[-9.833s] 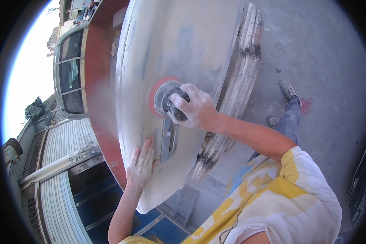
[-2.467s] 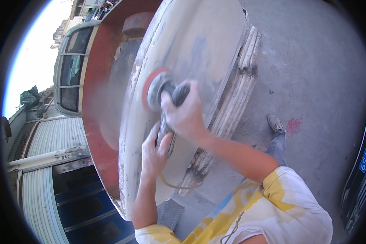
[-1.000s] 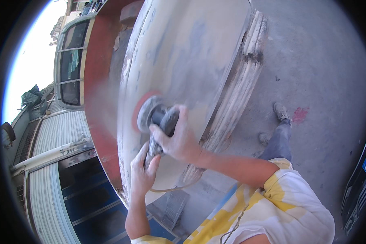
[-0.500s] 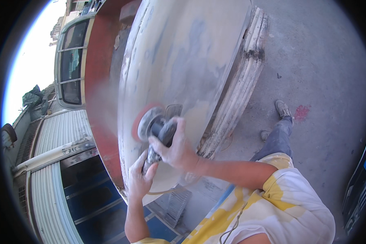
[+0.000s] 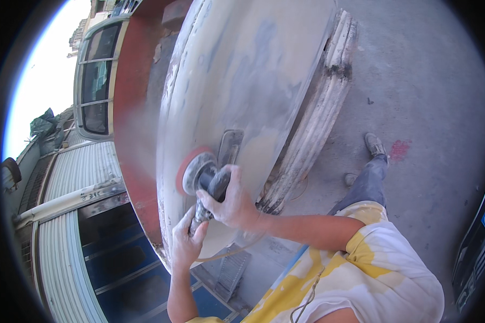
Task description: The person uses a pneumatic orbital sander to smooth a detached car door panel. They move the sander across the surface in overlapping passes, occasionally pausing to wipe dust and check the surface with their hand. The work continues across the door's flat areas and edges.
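A round disc sander (image 5: 200, 171) with a red pad edge lies against the pale, patchily sanded vehicle body panel (image 5: 264, 91). My right hand (image 5: 236, 202) is closed round the sander's dark head. Lower down, my left hand (image 5: 187, 241) grips its dusty handle. Both hands are coated with pale dust. Just right of the pad sits a rectangular handle recess (image 5: 230, 148) in the panel. A thin tan hose (image 5: 229, 255) runs below my hands; its join to the sander is hidden.
A worn, whitish sill (image 5: 323, 107) runs along the panel's right side above grey concrete floor (image 5: 415, 97). To the left are a red surface (image 5: 132, 97), a van with windows (image 5: 96, 75) and corrugated shutters (image 5: 86, 167). A dark vehicle (image 5: 477, 231) stands at far right.
The sander and both hands have shifted slightly toward me along the panel, so more of the handle recess shows. Both hands keep their hold.
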Demonstrator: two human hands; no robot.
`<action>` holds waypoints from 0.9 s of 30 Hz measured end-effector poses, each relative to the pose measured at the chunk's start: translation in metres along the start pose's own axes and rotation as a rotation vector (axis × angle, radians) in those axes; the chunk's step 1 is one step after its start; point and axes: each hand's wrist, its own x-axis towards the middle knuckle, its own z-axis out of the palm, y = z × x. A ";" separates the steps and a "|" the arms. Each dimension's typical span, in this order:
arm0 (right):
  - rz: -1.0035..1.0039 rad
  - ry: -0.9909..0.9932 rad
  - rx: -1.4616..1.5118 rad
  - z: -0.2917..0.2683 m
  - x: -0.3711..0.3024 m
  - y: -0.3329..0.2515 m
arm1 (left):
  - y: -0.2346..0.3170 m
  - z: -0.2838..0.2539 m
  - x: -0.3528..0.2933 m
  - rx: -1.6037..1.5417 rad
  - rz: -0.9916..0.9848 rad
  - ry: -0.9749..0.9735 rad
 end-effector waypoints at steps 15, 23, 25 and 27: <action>-0.079 0.028 0.045 -0.009 0.016 0.000 | 0.020 0.006 0.010 0.015 0.081 0.056; -0.031 -0.092 -0.024 0.016 -0.030 0.015 | -0.002 0.006 -0.040 0.119 0.042 0.116; -0.025 -0.094 0.030 0.006 -0.014 0.005 | 0.011 0.005 -0.022 0.140 0.098 0.127; -0.098 -0.072 0.060 -0.010 0.010 -0.009 | 0.029 0.007 0.004 0.046 0.091 0.097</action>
